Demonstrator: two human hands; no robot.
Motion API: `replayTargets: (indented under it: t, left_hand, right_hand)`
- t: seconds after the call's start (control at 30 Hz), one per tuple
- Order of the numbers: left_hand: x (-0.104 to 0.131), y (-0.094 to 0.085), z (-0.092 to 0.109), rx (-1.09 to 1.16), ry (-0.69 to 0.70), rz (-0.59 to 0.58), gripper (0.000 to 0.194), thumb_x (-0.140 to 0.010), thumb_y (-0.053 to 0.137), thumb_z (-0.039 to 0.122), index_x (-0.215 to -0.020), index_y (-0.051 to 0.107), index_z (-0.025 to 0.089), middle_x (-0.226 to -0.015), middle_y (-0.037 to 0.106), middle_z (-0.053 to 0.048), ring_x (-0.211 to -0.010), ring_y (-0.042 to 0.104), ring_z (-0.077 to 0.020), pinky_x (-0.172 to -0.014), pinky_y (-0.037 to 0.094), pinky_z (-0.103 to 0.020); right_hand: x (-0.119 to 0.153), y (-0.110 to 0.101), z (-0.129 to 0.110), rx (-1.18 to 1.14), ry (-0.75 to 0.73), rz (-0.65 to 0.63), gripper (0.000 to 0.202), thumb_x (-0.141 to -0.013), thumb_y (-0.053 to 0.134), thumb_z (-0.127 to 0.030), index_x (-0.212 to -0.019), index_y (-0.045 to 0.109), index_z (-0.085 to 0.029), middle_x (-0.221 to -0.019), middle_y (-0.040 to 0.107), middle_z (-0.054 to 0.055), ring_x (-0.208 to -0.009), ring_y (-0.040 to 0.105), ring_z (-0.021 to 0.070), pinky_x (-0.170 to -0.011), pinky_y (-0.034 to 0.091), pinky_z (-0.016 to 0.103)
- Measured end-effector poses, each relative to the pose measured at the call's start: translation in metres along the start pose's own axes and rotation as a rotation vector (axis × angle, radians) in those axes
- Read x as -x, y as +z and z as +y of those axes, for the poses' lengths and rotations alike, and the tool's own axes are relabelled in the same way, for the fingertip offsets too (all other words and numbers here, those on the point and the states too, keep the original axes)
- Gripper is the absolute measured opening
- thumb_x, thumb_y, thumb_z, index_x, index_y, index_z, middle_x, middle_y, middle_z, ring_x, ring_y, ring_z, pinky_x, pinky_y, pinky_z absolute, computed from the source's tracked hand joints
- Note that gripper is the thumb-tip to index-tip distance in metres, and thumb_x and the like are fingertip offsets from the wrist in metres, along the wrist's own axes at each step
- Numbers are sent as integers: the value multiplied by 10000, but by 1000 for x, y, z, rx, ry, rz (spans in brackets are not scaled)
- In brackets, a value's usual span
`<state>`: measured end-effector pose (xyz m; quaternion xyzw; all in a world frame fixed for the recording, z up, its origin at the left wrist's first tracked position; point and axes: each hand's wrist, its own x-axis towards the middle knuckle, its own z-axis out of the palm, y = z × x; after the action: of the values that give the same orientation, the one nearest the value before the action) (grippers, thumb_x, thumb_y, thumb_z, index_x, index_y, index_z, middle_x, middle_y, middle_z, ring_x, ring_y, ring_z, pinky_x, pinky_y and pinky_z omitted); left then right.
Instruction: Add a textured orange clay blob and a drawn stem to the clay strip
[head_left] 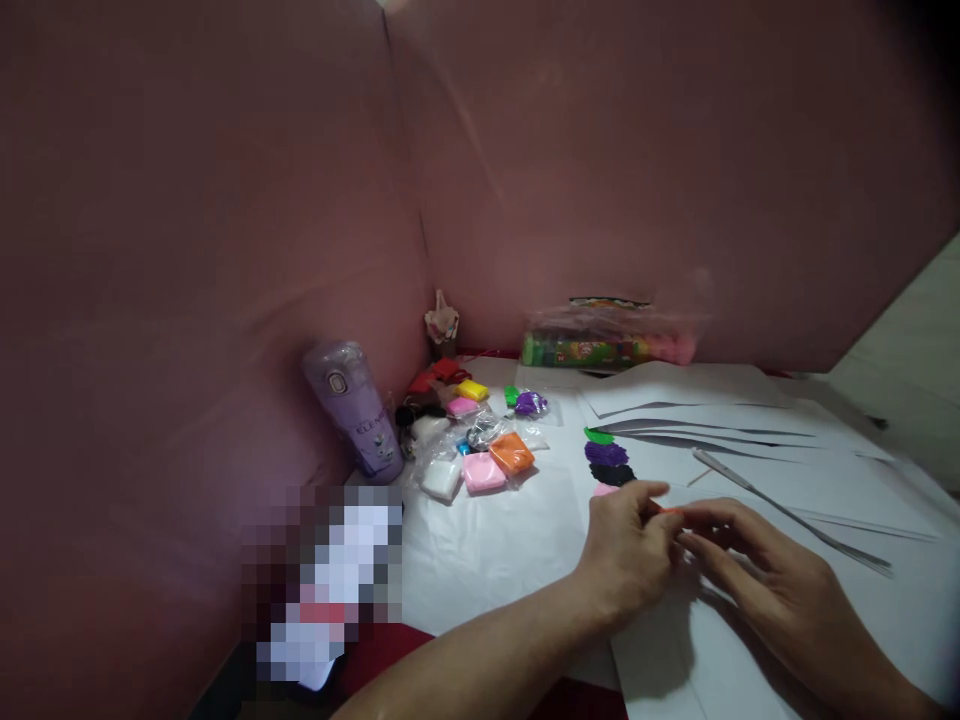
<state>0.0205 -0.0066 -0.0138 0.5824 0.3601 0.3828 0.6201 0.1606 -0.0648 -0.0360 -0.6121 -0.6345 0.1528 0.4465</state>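
My left hand [628, 550] is closed, its fingers pinched on a small piece of orange clay [670, 511]. From the right, my right hand [765, 570] meets it, thumb and forefinger pinched at the same orange piece, which is mostly hidden by the fingers. Just beyond my left hand, blobs of clay lie in a column on white paper: green [599, 436], purple [606, 454], black [612, 473] and pink [604, 490], the pink one partly covered by my hand. A grey-handled tool [724, 466] and a thin stick [699, 478] lie beyond my right hand.
Several wrapped clay packs, among them an orange one [511, 453] and a pink one [484, 472], lie left of centre. A purple bottle [355, 410] and a blurred-out phone-like object [330, 590] are farther left. A long colourful package [600, 348] lies by the back wall.
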Motion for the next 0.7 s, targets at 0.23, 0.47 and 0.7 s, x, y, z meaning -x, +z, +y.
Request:
replayTargets:
  t: [0.23,0.47,0.7]
  left_hand:
    - [3,-2,7,64,-42,11,74,-723,612,211,-704,626,141,-577,553,17,-501,515,-92,-503,421,-222]
    - [1,-3,6,-29,-120,41,147,-623,702,227,-743,689,142,-626,595,2,-594,514,-107,-573,424,-233]
    - [0,-1,0,12,-102,34,147,-707,612,233,-766,704,134,-588,584,0,-565,510,-107,-560,428,-236]
  right_hand:
    - [0,0,4,29,-36,69,195,-790,604,-413,-929,623,-277,-889,688,27,-751,677,227,-633,567,284]
    - [1,1,10,88,-25,99,195,-749,641,-422,-919,618,-328,-869,691,28,-735,678,254,-650,582,330]
    - [0,1,15,79,25,94,222,-722,665,-453,-906,640,-331,-835,704,37,-700,690,255,-641,593,322]
